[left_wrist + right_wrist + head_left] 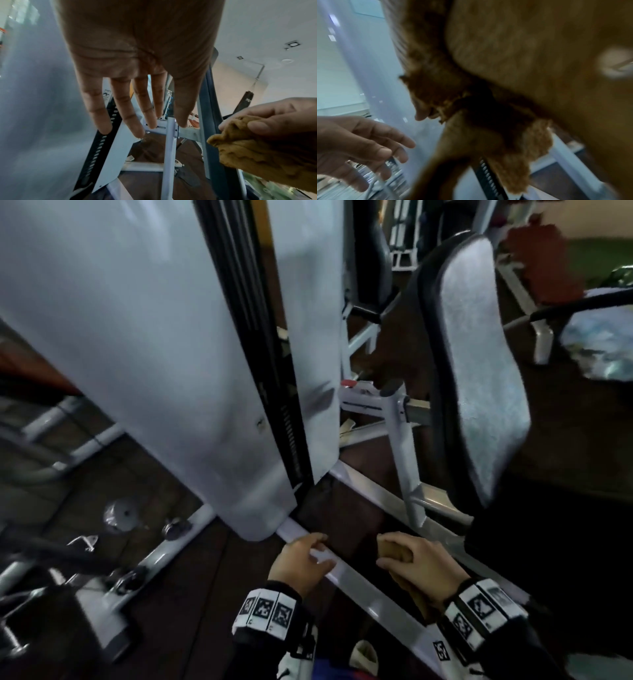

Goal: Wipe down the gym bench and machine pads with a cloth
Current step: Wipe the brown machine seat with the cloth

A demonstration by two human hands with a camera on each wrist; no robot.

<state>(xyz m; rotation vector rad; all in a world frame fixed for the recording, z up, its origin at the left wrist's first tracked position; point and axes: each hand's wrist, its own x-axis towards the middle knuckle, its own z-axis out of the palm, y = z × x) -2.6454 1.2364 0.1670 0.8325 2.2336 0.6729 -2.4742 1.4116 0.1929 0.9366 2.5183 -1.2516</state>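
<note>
A tall machine pad [479, 378], grey-faced with a black rim, stands upright at the right; its dark edge [211, 121] shows in the left wrist view. My right hand [418, 559] grips a bunched tan cloth [392, 554] low in front of me, below and left of the pad and apart from it. The cloth [248, 155] sticks out past the right hand's fingers [274, 121], and it fills most of the right wrist view [505, 60]. My left hand [308, 553] is open over a white frame bar [370, 590], fingers [120, 108] straight and empty. Whether it touches the bar is unclear.
A big white weight-stack shroud [137, 354] rises close at the left, with a black slotted strip [291, 433] beside it. White frame tubes [407, 467] cross the dark floor between shroud and pad. More machine parts [120, 515] lie at lower left. Bags [599, 347] sit far right.
</note>
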